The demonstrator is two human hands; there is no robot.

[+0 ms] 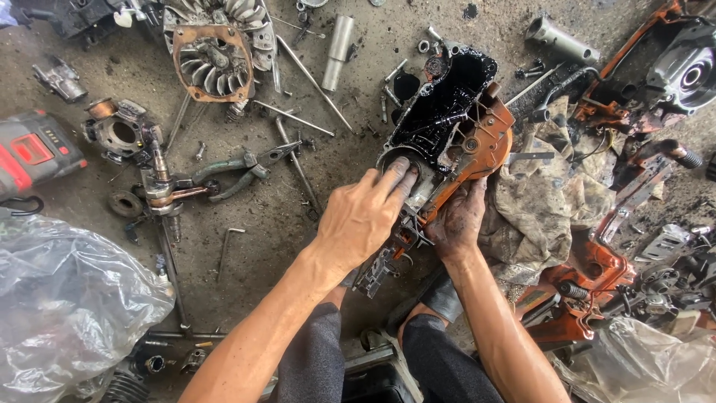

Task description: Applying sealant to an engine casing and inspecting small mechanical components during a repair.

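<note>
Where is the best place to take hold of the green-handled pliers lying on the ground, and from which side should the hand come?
Probably by the two green handles, from the left end. The pliers lie flat on the ground, handles pointing left toward the crankshaft and jaws pointing right among thin metal rods. The handles are spread and bare; coming from above on that side avoids the rods. The left hand is nearest.

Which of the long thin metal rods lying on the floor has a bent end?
The thin L-shaped rod left of the left hand, below the green-handled pliers. Its top bends sideways; the rods higher up look straight.
</note>
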